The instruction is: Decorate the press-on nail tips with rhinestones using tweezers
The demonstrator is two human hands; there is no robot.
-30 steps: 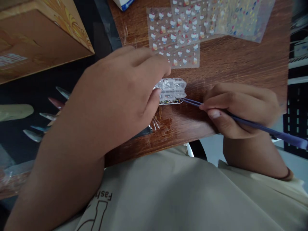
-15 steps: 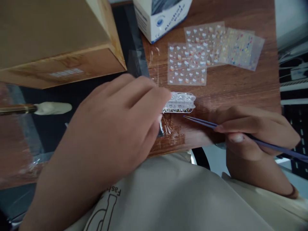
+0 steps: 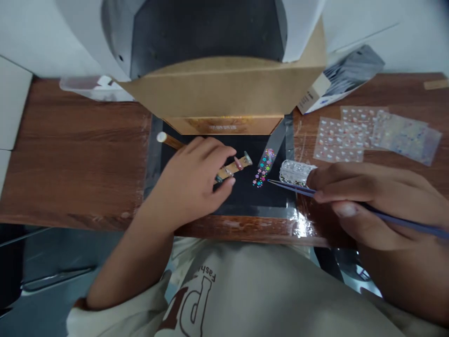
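Note:
My left hand (image 3: 196, 182) is curled round a narrow wooden strip (image 3: 229, 167) bearing several false nails, with thumb and forefinger on either side; the grip underneath is partly hidden. In my right hand (image 3: 379, 201) a thin pair of blue-purple tweezers (image 3: 293, 187) is pinched, points to the left. Their tips hover at, or just touch, the edge of a clear strip of colourful flower gems (image 3: 264, 167) on the black mat (image 3: 245, 200); contact cannot be made out. Close to the right fingers lies a clear case of small gems (image 3: 296, 172), partly covered by them.
A cardboard box (image 3: 224, 93) stands behind the mat, beneath a white and black device (image 3: 210, 32). At the right are an alcohol pad box (image 3: 322, 96) and several sticker sheets (image 3: 338, 140). A white-tipped rod (image 3: 166, 138) lies left of my hand. Wooden tabletop (image 3: 70, 159) extends left.
My view has shifted to take in more of the table. My left hand has left the gem case and is at the false-nail strip. The tweezers have moved left to the flower gems.

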